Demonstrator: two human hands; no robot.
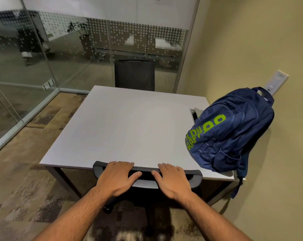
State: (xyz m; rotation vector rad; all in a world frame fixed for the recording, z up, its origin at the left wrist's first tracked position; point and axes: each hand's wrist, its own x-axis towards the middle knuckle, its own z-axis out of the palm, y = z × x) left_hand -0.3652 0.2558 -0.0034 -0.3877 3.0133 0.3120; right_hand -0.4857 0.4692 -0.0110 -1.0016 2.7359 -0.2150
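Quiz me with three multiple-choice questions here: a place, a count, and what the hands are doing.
1. The navy fabric backpack with green lettering is: A on the floor; B on the pale square table, against the wall; C on a chair.
2. Dark office chairs in view: A one; B two; C four.
3. The left hand and right hand: A hang free; B lift the backpack; C both grip the near chair's backrest.
Answers: B, at the table's right edge; B, near chair plus far chair; C, fingers curl over its top.
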